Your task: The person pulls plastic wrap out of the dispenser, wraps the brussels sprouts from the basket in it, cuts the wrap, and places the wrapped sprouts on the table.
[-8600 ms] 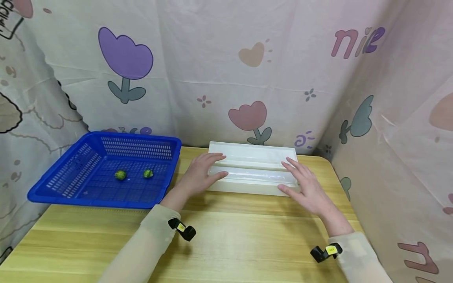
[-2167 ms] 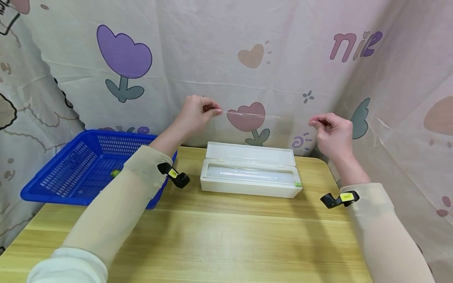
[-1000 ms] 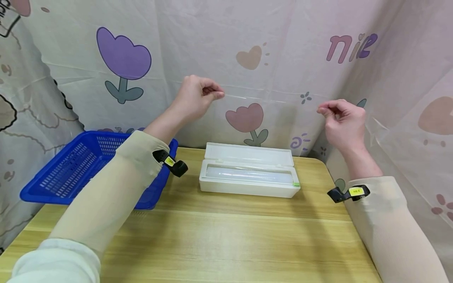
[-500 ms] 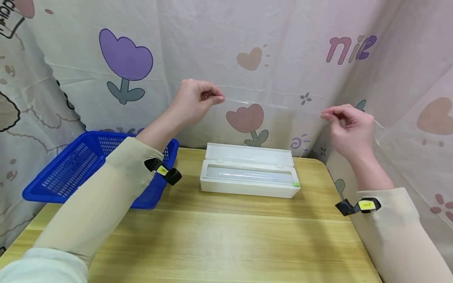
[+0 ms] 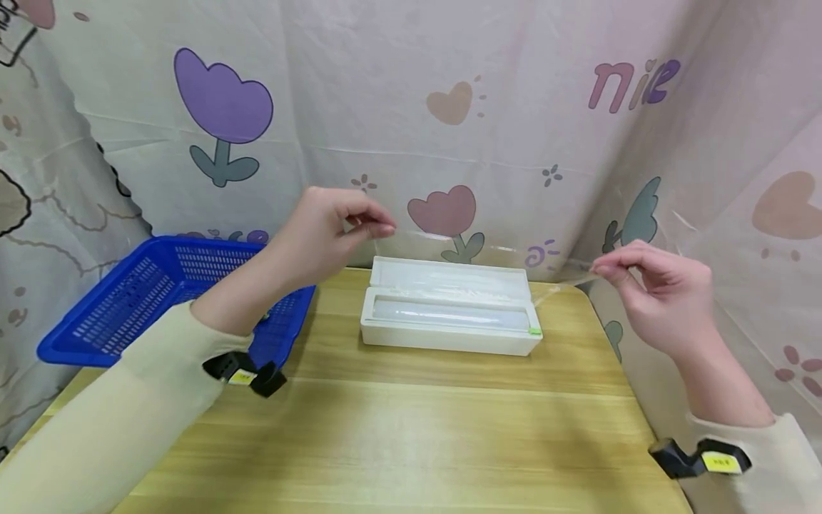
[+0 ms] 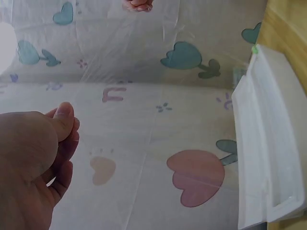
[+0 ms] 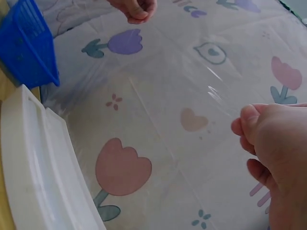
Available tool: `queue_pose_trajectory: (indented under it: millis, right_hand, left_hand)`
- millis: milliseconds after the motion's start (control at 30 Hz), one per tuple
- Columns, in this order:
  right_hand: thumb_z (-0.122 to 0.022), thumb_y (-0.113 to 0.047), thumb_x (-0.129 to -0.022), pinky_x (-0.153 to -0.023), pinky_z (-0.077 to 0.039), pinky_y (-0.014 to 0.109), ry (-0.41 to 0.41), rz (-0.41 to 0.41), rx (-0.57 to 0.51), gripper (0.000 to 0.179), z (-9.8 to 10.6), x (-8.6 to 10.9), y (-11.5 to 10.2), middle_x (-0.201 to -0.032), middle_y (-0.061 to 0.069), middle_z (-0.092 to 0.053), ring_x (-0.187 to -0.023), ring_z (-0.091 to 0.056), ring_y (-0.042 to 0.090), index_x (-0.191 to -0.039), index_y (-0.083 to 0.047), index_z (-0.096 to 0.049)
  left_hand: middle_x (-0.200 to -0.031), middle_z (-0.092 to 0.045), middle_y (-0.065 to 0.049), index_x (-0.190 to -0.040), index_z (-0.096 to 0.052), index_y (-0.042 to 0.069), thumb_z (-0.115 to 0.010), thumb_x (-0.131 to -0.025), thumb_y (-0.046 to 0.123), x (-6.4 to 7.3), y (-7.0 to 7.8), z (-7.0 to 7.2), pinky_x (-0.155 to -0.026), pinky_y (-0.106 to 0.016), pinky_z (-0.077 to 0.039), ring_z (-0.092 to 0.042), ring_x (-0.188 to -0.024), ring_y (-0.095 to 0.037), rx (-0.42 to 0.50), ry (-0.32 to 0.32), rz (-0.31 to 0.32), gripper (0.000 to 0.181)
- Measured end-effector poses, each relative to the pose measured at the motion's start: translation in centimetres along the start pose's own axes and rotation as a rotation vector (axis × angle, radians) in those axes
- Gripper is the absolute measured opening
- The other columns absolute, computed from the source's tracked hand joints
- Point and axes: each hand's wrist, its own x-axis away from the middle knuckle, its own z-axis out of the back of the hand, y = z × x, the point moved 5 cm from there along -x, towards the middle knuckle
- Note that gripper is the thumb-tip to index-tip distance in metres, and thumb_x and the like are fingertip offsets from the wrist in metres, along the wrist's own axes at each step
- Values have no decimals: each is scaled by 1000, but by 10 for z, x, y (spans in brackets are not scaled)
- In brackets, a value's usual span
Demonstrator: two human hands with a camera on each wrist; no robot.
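Note:
A clear sheet of plastic wrap (image 7: 214,94) stretches between my two raised hands, showing mostly as glints and creases. My left hand (image 5: 324,232) pinches one corner between thumb and fingers. At the other corner, my right hand (image 5: 661,296) pinches the film the same way, a little lower and well to the right. Behind and below the film stands a white wrap dispenser box (image 5: 449,341), its lid (image 5: 449,278) tipped back. Inside it lies the roll of wrap (image 5: 456,315). A green slider (image 5: 534,330) sits at the box's right end.
A blue slotted basket (image 5: 138,285) stands on the wooden table (image 5: 411,435) at the left, partly behind my left forearm. A small green item (image 5: 265,316) shows in it beside the arm. A patterned curtain (image 5: 359,86) closes off the back and right.
From hovering open over the box, my hands came to pinch and raise the film. Over the last half second both have dropped and come nearer, the right also moving further right.

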Motion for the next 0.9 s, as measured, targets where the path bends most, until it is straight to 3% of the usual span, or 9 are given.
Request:
queue_pose_trajectory:
  millis: [167,300,400,567,700,900]
  right_hand:
    - [-69,22,-90,-91,-55,23,-113,26,-183,3,-8,19,-16,-87,16,-75,-85,-71,15,-88,20,-70]
    - [-71,19,-91,-89,-55,22,-226,9,-242,5,-12,42,-14,-90,17,-75,-88,-71,14,-94,16,-73]
    - [-72,24,-86,-87,-55,21,-331,-51,-229,19,-17,65,-7,-93,13,-76,-90,-71,15,-98,9,-75]
    - [-70,32,-77,-82,-55,22,-502,-186,-139,49,-28,103,2,-93,3,-75,-86,-70,13,-103,-10,-78]
    - [-73,25,-83,-76,-53,26,-592,-255,-143,47,-36,124,3,-92,-2,-73,-82,-67,13,-105,-17,-76]
    - [-73,17,-89,-75,-53,27,-678,-300,-223,40,-47,145,0,-91,-4,-71,-80,-67,14,-105,-20,-75]
  left_hand:
    - [-88,-76,7,-94,-83,11,-82,-92,1,26,12,0,-71,-25,-57,-69,-80,-7,24,-36,-69,11]
    - [-90,-75,13,-94,-82,15,-83,-89,-2,45,19,-2,-69,-23,-56,-69,-81,-5,82,-104,-108,18]
    - [-91,-74,16,-95,-81,17,-83,-88,-4,59,21,-7,-68,-25,-57,-69,-81,-4,131,-173,-115,22]
    - [-92,-73,15,-97,-80,20,-80,-91,-6,83,20,-21,-66,-27,-59,-69,-80,-5,205,-308,-94,26]
    - [-92,-72,15,-98,-80,22,-78,-96,4,100,17,-32,-66,-28,-59,-68,-80,-5,255,-390,-57,18]
    - [-92,-72,16,-98,-78,27,-76,-100,15,125,7,-47,-70,-28,-59,-69,-81,-4,311,-460,0,12]
